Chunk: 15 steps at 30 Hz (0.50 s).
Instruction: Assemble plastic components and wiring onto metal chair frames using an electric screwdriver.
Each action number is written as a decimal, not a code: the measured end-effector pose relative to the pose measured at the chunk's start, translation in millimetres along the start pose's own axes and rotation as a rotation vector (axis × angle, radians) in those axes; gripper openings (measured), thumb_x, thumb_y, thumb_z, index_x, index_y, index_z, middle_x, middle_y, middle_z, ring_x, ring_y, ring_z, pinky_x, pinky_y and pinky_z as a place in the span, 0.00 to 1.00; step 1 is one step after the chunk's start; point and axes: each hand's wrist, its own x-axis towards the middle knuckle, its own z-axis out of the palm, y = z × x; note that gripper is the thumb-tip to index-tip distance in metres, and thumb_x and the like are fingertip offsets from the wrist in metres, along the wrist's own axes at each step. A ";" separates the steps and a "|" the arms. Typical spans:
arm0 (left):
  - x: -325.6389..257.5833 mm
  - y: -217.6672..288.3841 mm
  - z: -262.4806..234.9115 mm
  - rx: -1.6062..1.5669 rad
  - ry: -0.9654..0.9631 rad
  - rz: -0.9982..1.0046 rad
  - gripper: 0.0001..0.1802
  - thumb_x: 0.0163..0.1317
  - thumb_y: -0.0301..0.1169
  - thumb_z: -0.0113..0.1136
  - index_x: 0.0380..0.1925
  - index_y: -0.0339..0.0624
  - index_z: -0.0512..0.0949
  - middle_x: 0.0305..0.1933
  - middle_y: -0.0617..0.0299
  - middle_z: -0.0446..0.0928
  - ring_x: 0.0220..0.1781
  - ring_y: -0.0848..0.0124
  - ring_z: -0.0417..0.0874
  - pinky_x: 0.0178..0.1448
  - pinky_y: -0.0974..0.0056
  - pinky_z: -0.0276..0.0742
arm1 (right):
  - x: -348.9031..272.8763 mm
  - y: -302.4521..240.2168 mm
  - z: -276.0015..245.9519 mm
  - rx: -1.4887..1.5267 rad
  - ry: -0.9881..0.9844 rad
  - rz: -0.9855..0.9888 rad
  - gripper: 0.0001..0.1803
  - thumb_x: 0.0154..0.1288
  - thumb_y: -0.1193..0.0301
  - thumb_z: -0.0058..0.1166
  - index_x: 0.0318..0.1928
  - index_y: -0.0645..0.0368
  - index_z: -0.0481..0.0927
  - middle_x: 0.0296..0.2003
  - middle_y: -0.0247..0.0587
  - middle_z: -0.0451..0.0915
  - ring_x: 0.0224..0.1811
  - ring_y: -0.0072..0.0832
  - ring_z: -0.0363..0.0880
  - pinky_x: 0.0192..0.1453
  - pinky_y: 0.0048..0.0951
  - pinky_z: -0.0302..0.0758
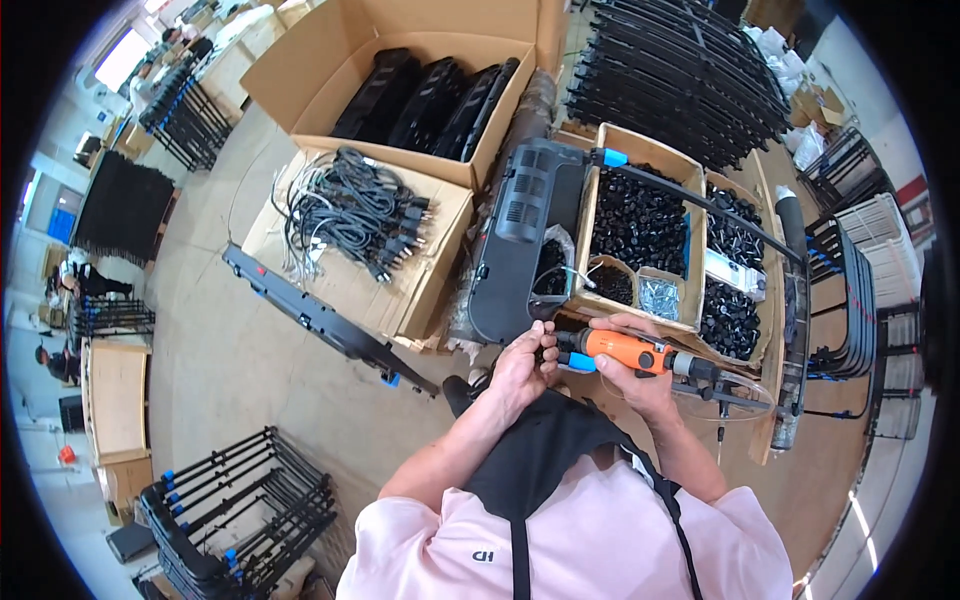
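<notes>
My right hand [645,385] is wrapped round an orange power screwdriver [628,348], whose front end points left. A clear hose curves away from the tool's back end. My left hand [517,372] is closed in a pinch just ahead of the driver's tip; small dark pieces show at its fingertips, too little to name. A blue sleeve [577,361] on a black tube sits between the hands, below the driver. Beyond them lies a long black machine housing [515,240] with a vented cover, its near end close to my left fingers. A black frame tube [715,208] with a blue end runs from it across the boxes.
Cartons of black knobs [640,220] and a small box of screws [658,297] stand ahead right. Bundled cables [355,215] lie on a carton at left, with a black bar [320,318] leaning there. An open carton [400,150] holds black housings. Frames are stacked [245,510] lower left.
</notes>
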 end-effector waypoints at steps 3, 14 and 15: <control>-6.7 3.5 -9.4 -0.023 0.038 0.003 0.13 0.84 0.42 0.52 0.52 0.45 0.76 0.31 0.70 0.72 0.28 0.76 0.71 0.27 0.70 0.66 | 2.4 2.2 11.4 -0.015 -0.040 0.027 0.31 0.65 0.79 0.70 0.66 0.61 0.72 0.62 0.50 0.83 0.64 0.35 0.83 0.72 0.39 0.78; -31.8 4.9 -35.8 0.056 0.090 0.010 0.19 0.82 0.50 0.54 0.49 0.45 0.79 0.32 0.70 0.75 0.30 0.75 0.73 0.30 0.69 0.68 | 7.0 -4.4 44.7 -0.161 -0.125 0.120 0.31 0.64 0.76 0.71 0.66 0.62 0.73 0.62 0.51 0.83 0.63 0.35 0.83 0.71 0.40 0.78; -35.3 1.8 -37.0 0.048 0.096 0.002 0.19 0.82 0.50 0.54 0.49 0.45 0.79 0.32 0.70 0.75 0.30 0.75 0.73 0.30 0.69 0.68 | 7.7 -4.0 45.2 -0.164 -0.125 0.132 0.31 0.64 0.76 0.71 0.66 0.62 0.73 0.62 0.51 0.83 0.63 0.35 0.83 0.71 0.40 0.78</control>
